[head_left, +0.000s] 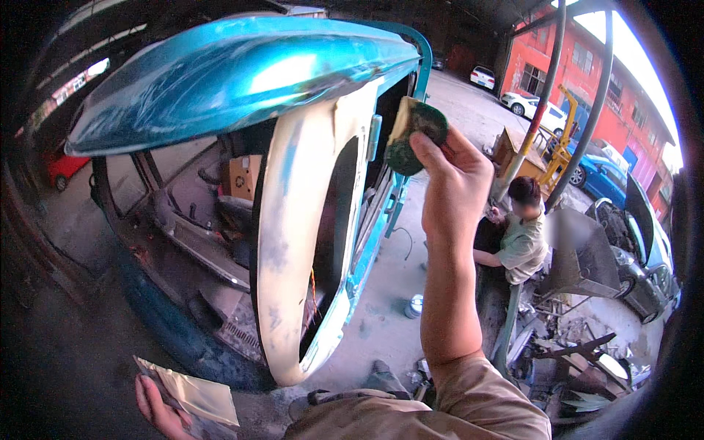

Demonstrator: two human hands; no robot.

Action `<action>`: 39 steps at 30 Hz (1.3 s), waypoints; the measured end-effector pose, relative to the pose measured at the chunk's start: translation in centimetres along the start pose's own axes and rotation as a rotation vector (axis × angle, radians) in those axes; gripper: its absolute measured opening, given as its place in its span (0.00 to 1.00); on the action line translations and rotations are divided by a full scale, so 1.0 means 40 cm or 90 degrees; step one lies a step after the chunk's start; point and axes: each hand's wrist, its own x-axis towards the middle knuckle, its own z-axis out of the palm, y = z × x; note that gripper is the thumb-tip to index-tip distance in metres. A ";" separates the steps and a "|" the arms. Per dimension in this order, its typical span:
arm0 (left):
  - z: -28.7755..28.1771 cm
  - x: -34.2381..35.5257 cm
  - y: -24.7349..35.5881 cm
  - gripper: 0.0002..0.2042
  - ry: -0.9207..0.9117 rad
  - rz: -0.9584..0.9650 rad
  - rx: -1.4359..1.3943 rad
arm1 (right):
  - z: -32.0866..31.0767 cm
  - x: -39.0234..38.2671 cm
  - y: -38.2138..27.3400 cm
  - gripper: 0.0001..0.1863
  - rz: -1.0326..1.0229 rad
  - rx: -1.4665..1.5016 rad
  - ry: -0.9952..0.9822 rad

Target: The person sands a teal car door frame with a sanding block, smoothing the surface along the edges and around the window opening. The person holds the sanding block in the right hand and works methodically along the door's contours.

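Note:
My right hand (460, 170) is raised and pinches a small dark green spreader (419, 121) with cream filler along its left edge. It is just right of the vehicle body's pillar (286, 242), apart from it as far as I can tell. Cream filler coats much of this pillar, with bluish and grey patches showing through. At lower left my left hand (156, 409) grips a flat board (194, 392) from beneath, and a smooth layer of cream filler covers its top. Shiny teal-blue paint covers the roof (242, 73) above.
Inside the stripped cab stands a cardboard box (245, 177). A small tin (415, 306) is on the floor. Another person (519, 235) sits to the right, beside a pile of scrap (587, 359) and a metal bin (584, 253). Poles (543, 95) and parked cars (532, 108) lie beyond.

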 end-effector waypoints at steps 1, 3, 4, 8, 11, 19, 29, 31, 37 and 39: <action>-0.003 0.002 0.004 0.32 -0.012 0.002 0.004 | 0.006 0.013 0.002 0.16 0.010 0.007 -0.007; 0.003 0.001 0.018 0.32 -0.015 0.002 0.015 | 0.019 0.042 0.014 0.16 0.032 -0.016 -0.005; 0.013 -0.002 0.028 0.31 -0.007 -0.001 0.022 | 0.024 0.059 0.025 0.16 0.028 0.003 -0.013; -0.109 0.048 -0.068 0.30 -0.062 0.115 0.081 | 0.035 0.102 0.068 0.15 0.061 -0.033 -0.069; -0.092 0.004 -0.051 0.29 -0.021 0.118 0.163 | 0.052 0.122 0.065 0.15 0.091 -0.057 -0.059; 0.112 -0.181 0.122 0.40 0.149 -0.081 0.121 | 0.074 0.149 0.101 0.15 0.023 -0.108 -0.035; 0.109 -0.170 0.098 0.44 0.171 -0.149 0.140 | 0.126 0.130 0.116 0.17 -0.128 -0.207 0.036; 0.031 -0.147 0.021 0.43 0.093 -0.031 0.270 | 0.137 0.118 0.116 0.17 -0.141 -0.189 0.041; 0.011 -0.138 0.013 0.39 -0.009 0.117 0.299 | 0.168 0.081 0.085 0.15 -0.100 -0.121 0.030; 0.046 -0.097 0.002 0.39 0.018 0.015 0.167 | 0.158 0.072 0.080 0.15 -0.102 -0.151 0.042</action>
